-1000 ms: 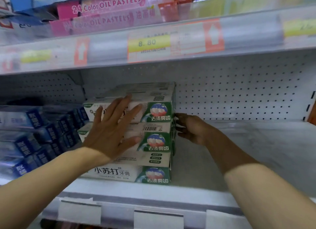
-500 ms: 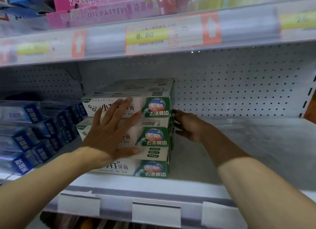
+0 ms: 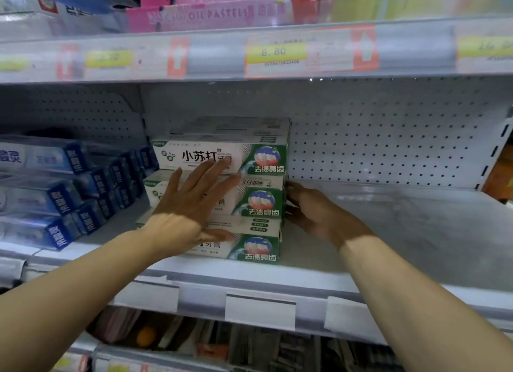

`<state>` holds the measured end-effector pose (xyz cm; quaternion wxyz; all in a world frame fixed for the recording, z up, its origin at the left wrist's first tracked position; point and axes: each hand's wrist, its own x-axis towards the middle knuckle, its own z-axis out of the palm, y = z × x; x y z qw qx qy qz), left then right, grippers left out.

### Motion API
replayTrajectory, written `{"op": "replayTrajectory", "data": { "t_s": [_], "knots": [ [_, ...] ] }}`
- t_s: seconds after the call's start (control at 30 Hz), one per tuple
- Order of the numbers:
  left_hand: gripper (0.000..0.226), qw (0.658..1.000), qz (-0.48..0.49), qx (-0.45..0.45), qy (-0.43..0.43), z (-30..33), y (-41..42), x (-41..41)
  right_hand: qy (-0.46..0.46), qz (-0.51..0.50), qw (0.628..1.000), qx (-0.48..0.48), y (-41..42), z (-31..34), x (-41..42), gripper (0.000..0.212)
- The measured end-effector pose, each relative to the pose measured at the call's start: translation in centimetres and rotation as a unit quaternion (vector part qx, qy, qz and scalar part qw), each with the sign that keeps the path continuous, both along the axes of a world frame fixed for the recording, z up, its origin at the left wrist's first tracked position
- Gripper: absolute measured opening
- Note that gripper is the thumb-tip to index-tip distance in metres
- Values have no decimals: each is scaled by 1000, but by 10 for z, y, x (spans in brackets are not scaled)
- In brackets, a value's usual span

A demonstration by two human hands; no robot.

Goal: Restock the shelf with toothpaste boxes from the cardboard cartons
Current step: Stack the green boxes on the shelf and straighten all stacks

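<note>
Now, boxes: toothpaste boxes (image 3: pixel 222 194), light, stiff, slippery stack.
Left hand (image 3: pixel 191 205): flat, fingers spread, pressing stack's front.
Right hand (image 3: pixel 313 210): cupped against stack's right end; hold both ends.

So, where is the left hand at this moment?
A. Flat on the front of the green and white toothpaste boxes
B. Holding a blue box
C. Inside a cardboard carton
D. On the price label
A: the left hand lies with spread straight fingers on the front of the stacked toothpaste boxes.

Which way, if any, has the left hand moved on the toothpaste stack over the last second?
Yes: the left hand has slid down the toothpaste stack; the top box lettering, covered before, now shows.
</note>
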<state>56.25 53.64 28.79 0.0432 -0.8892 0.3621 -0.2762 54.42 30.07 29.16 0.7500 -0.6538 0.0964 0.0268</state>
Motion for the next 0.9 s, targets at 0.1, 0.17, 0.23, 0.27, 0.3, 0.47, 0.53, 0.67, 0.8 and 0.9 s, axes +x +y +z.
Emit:
{"op": "replayTrajectory", "data": {
  "t_s": [0.1,0.17,0.23,0.27,0.3,0.47,0.53,0.67,0.8,0.9],
  "knots": [
    [104,1000,16,3,-17,-2,5,-5,10,-32,999,-25,6,9,-17,23],
    [105,999,35,-1,-18,-4,14,-7,15,-50,996,-67,9,14,-26,28],
    [102,998,63,-23,-5,-8,26,-10,25,-45,992,-113,15,18,-34,28],
    [100,996,75,-40,4,-9,29,-10,29,-43,991,-127,18,19,-37,28],
    [99,995,81,-61,15,-11,33,-9,31,-45,989,-137,21,19,-38,29],
    [102,985,83,-120,91,-13,36,-7,44,-71,983,-165,35,20,-43,28],
    [102,987,81,-112,82,-11,35,-9,55,-79,981,-170,37,20,-46,27],
    [105,988,107,-77,82,-8,38,-15,37,-128,968,-213,46,21,-51,27],
    [102,988,146,-15,51,2,53,-26,-44,-208,933,-291,64,23,-70,30],
    [93,989,136,-16,54,10,75,-41,-63,-202,925,-316,91,25,-92,20]
  ]
}}
